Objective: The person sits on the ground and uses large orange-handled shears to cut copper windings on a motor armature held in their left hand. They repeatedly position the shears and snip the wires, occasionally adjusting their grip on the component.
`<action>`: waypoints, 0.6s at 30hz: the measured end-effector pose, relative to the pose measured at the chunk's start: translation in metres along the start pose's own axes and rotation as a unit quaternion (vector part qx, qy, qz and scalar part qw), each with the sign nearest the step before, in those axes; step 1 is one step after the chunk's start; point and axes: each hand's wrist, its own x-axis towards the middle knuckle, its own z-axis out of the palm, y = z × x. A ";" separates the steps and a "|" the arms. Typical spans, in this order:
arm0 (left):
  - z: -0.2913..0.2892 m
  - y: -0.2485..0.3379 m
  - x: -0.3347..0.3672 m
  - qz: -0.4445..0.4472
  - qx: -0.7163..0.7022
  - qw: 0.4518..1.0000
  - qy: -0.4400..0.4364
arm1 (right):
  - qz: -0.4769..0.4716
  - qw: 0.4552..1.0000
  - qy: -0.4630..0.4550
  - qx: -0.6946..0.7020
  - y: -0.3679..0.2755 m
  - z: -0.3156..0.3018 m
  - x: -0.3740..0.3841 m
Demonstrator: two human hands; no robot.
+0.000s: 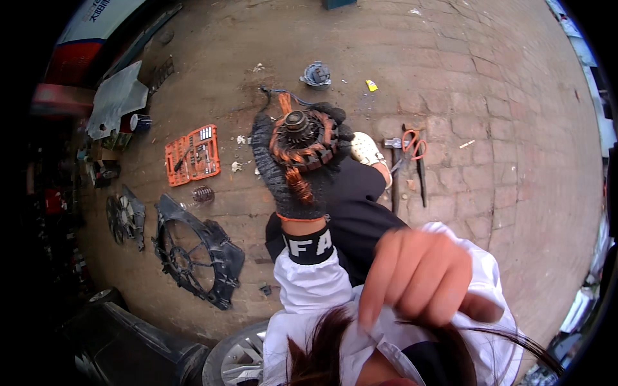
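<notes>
My left hand (273, 183), in a dark knitted glove with an orange cuff edge, is wrapped round a motor core with copper windings (309, 138). A round metal bearing end (296, 120) sits on top of the core. Loose copper strands hang from it by the glove, and a dark wire trails along its far side. Close to the camera, in front of my chest, my right hand (418, 273) is bare. Its fingers are curled, with the index finger pointing down; nothing shows in it, and its palm is hidden.
An orange toolbox (193, 156) lies open at left, with a black fan shroud (193, 251) nearer. Orange-handled scissors (415, 145) lie near a hammer (395, 167) at right. A grey motor end cover (315, 75) sits beyond the core. A wheel (241, 354) is at the near edge.
</notes>
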 end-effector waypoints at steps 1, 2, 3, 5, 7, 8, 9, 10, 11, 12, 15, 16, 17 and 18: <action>0.044 -0.018 0.012 -0.050 -0.030 0.998 0.010 | -0.011 0.998 -0.014 0.056 0.002 0.014 0.006; 0.097 -0.035 -0.002 -0.053 -0.077 0.987 -0.129 | -0.009 0.995 -0.004 0.102 0.004 0.035 0.012; 0.129 -0.070 -0.021 -0.071 -0.137 0.953 -0.261 | -0.006 0.992 0.013 0.122 0.006 0.042 0.009; 0.163 -0.096 -0.064 -0.067 -0.182 0.891 -0.411 | -0.005 0.984 0.049 0.170 0.011 0.059 0.004; 0.150 -0.081 -0.056 -0.065 -0.121 0.935 -0.328 | -0.009 0.981 0.083 0.178 0.008 0.064 -0.001; 0.144 -0.062 -0.050 -0.051 -0.083 0.958 -0.272 | -0.015 0.976 0.095 0.195 0.008 0.073 0.002; 0.127 -0.058 -0.031 -0.067 -0.070 0.969 -0.225 | -0.021 0.979 0.105 0.175 0.004 0.069 -0.002; 0.116 -0.050 -0.015 -0.072 -0.052 0.978 -0.187 | -0.027 0.978 0.116 0.169 0.001 0.069 -0.001; 0.112 -0.035 -0.014 -0.056 -0.021 0.986 -0.155 | -0.030 0.974 0.124 0.190 0.000 0.078 0.004; 0.104 -0.027 -0.008 -0.057 -0.003 0.990 -0.128 | -0.035 0.972 0.131 0.192 -0.002 0.081 0.004; 0.089 -0.018 -0.005 -0.058 0.035 0.994 -0.080 | -0.050 0.968 0.142 0.201 -0.009 0.089 0.008; 0.087 -0.015 -0.005 -0.057 0.050 0.995 -0.070 | -0.054 0.966 0.145 0.205 -0.011 0.092 0.009; 0.085 -0.013 -0.005 -0.055 0.059 0.995 -0.061 | -0.056 0.964 0.150 0.211 -0.013 0.094 0.010; 0.080 -0.017 -0.001 -0.062 0.063 0.994 -0.057 | -0.059 0.966 0.151 0.203 -0.017 0.092 0.008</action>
